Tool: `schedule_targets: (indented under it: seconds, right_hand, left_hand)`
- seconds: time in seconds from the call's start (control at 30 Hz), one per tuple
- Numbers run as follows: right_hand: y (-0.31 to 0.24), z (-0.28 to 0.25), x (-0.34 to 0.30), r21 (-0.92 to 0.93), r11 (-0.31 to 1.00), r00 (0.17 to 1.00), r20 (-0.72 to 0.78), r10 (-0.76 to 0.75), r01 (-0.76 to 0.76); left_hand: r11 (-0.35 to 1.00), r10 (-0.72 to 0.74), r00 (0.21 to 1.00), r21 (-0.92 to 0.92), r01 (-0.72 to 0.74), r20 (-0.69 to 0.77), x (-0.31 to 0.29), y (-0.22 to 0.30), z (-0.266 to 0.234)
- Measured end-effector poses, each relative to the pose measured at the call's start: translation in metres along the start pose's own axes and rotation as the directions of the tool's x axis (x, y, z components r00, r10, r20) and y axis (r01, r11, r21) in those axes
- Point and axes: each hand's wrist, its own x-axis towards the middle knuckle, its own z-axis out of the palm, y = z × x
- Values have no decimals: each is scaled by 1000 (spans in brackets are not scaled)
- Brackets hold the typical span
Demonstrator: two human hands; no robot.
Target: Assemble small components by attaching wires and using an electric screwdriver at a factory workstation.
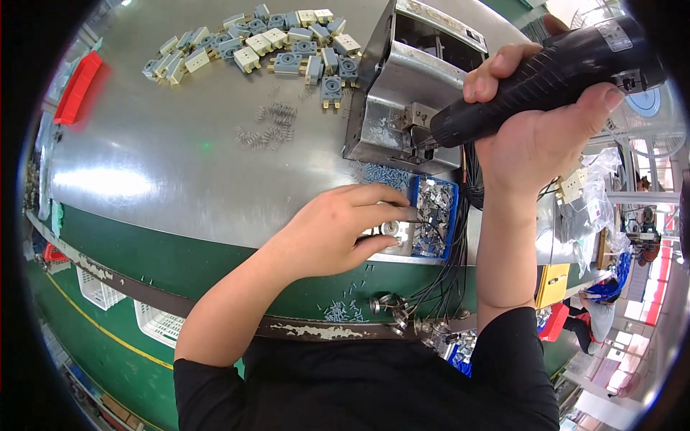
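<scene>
Right hand (pixel 532 147): fingers wrapped round a thick black power screwdriver (pixel 503 104) with a ribbed grip, raised at a slant above the worktop, its nose pointing down and leftward. The nose is at the front of a worn silver sheet-metal box (pixel 424 75), open at the top; from where I stand I cannot tell whether they touch.

Left hand (pixel 334 223): low over the front of the worktop, thumb and fingers bent narrowly about a small round silver-coloured metal part (pixel 389 228), partly hidden by the fingers. Location of part: just left of the blue plastic tray.

Blue plastic tray (pixel 456 208), one: rectangular, filled with small silvery metal pieces (pixel 433 205).

Bluish metal screws (pixel 388 174), one heap: between the box and the left hand.

Fine wire coil springs (pixel 277 126), one loose pile: left of the box.

Grey and cream plastic blocks with brass-coloured prongs (pixel 274 38), many: spread across the far side of the bare metal worktop (pixel 180 165).

Red plastic tray (pixel 77 87), one: far left edge.

Thin black cables (pixel 453 269), one bundle: hanging over the front, right of the left hand.

Small loose screws (pixel 339 312), one scatter: on the green front strip (pixel 215 248).

Another person (pixel 602 320), in the background, right.
</scene>
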Motion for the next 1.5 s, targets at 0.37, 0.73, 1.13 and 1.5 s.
schedule_targets:
  seconds: [0.37, 0.73, 1.13, 1.5]
  right_hand:
    - [2, 5, -4, -49, 996, 995, -66, 77, -80]
    - [-35, 23, -31, -6, 972, 971, 44, 233, -233]
    - [-34, 30, -78, -105, 986, 927, 341, 157, -128]
    - [-13, 31, -86, 219, 958, 946, 303, 116, -187]
  left_hand:
    - [1000, -13, 1000, -11, 13, -1, -1, 2, -1]
    - [1000, -20, 1000, -23, 20, -9, -6, -3, 1]
    - [1000, -22, 999, 17, 23, -47, -11, -8, 3]
    - [1000, 15, 998, 24, -13, -68, -11, -11, 7]
